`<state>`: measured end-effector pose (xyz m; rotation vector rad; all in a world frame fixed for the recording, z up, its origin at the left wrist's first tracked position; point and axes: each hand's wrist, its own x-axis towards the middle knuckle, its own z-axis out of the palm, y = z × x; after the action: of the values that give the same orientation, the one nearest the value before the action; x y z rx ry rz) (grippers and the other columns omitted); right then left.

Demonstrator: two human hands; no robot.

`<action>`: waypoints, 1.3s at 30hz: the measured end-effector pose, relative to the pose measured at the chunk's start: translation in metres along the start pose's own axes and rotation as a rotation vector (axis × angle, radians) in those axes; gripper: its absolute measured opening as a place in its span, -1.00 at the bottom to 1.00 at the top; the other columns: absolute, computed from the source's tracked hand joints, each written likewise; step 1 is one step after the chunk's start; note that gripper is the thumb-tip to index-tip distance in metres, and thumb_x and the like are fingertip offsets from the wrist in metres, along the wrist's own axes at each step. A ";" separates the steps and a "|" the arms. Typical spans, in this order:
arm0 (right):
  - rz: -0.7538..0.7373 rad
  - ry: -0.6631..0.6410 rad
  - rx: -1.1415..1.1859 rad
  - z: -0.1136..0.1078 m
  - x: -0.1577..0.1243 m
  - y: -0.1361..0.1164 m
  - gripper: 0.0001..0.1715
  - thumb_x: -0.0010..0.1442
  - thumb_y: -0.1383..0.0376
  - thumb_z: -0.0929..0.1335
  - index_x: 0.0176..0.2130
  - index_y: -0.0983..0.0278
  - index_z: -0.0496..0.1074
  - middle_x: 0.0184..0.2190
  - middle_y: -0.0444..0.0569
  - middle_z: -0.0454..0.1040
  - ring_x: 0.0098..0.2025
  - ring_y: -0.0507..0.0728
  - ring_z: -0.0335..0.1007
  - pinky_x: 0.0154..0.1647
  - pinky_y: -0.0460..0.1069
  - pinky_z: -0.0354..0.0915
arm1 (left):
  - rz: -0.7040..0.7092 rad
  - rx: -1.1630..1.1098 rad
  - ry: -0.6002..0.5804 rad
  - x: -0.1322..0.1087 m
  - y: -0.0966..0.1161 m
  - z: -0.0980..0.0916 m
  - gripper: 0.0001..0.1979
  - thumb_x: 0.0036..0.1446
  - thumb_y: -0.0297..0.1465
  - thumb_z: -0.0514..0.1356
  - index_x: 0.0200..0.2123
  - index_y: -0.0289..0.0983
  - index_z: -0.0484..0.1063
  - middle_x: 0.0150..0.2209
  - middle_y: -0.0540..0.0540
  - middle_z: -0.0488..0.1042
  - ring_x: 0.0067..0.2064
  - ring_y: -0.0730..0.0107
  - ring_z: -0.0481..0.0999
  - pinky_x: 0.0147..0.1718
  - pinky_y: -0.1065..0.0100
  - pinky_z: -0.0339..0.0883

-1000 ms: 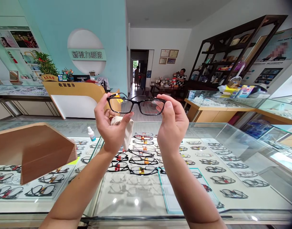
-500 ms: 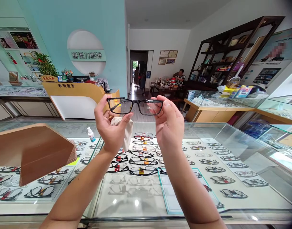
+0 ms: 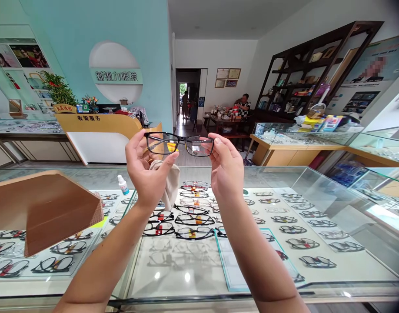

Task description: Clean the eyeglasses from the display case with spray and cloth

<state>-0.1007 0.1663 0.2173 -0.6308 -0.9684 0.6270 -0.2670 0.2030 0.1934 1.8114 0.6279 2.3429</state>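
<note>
A pair of black-framed glasses (image 3: 181,140) is held up in front of me above the glass counter, lenses upright. My left hand (image 3: 147,171) grips the frame's left end and also has a beige cloth (image 3: 171,184) hanging from it below the glasses. At the frame's right end, the fingers of my right hand (image 3: 227,167) are closed on the rim and temple. Neither hand touches the counter.
Under the glass counter (image 3: 173,287) lie many eyeglass frames in rows. On it are a small white spray bottle (image 3: 123,184), a brown box-like object (image 3: 62,208) and a teal-edged tray (image 3: 228,278). Farther back, a person (image 3: 244,104) sits at a table.
Both hands and the glasses have shifted slightly left, the right hand more so. The glasses have turned a little, and the cloth hangs slightly lower.
</note>
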 end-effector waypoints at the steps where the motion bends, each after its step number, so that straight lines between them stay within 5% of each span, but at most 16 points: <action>1: 0.002 0.005 0.000 0.001 0.000 -0.001 -0.69 0.34 0.04 0.49 -0.04 0.15 0.69 0.00 0.00 0.78 0.06 0.18 0.69 0.29 0.20 0.54 | 0.002 -0.006 -0.003 0.001 0.000 -0.001 -0.12 0.17 0.11 0.54 0.40 -0.07 0.31 0.20 -0.23 0.59 0.16 0.12 0.67 -0.09 0.24 0.61; 11: 0.065 -0.058 -0.036 -0.006 0.004 -0.002 -0.76 0.32 0.10 0.45 -0.14 0.15 0.68 -0.06 -0.01 0.79 -0.04 0.19 0.66 0.23 0.22 0.52 | -0.061 -0.049 -0.040 0.007 -0.002 -0.009 -0.08 0.09 0.04 0.61 0.40 -0.04 0.34 0.18 -0.22 0.63 -0.09 0.28 0.68 -0.25 0.30 0.59; 15: 0.024 -0.315 -0.174 -0.017 0.010 -0.013 -0.81 0.34 0.10 0.50 -0.17 0.11 0.74 0.06 -0.06 0.78 0.21 0.22 0.63 0.40 0.24 0.42 | -0.088 -0.085 -0.196 0.018 0.002 -0.019 -0.06 0.04 0.07 0.63 0.42 -0.02 0.42 0.14 -0.21 0.67 -0.25 0.37 0.62 -0.36 0.33 0.55; 20: 0.104 -0.623 -0.224 -0.022 0.010 -0.027 -0.72 0.37 0.00 0.53 -0.22 0.12 0.77 -0.17 -0.07 0.78 -0.02 0.19 0.67 0.24 0.20 0.50 | -0.131 -0.146 -0.385 0.027 0.011 -0.030 -0.07 0.01 -0.02 0.66 0.43 0.06 0.49 0.13 -0.20 0.71 -0.40 0.49 0.48 -0.50 0.38 0.45; 29: 0.200 -0.721 -0.147 -0.026 0.011 -0.022 -0.66 0.32 -0.04 0.59 -0.28 0.16 0.74 -0.20 -0.09 0.76 -0.08 0.15 0.64 0.15 0.12 0.48 | -0.195 -0.198 -0.549 0.031 0.015 -0.037 -0.05 0.02 -0.05 0.66 0.47 0.08 0.49 0.14 -0.25 0.71 -0.26 0.26 0.69 -0.41 0.29 0.63; 39: 0.280 -0.774 -0.036 -0.026 0.011 -0.024 -0.80 0.28 0.08 0.63 -0.27 0.15 0.78 -0.17 -0.05 0.76 -0.04 0.14 0.63 0.18 0.07 0.47 | -0.250 -0.325 -0.590 0.035 0.021 -0.039 -0.11 0.05 -0.29 0.68 0.43 0.05 0.53 0.14 -0.17 0.70 -0.33 0.47 0.55 -0.45 0.43 0.50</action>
<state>-0.0681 0.1532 0.2296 -0.5639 -1.6251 1.1486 -0.3101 0.1858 0.2250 1.9822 0.3381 1.5295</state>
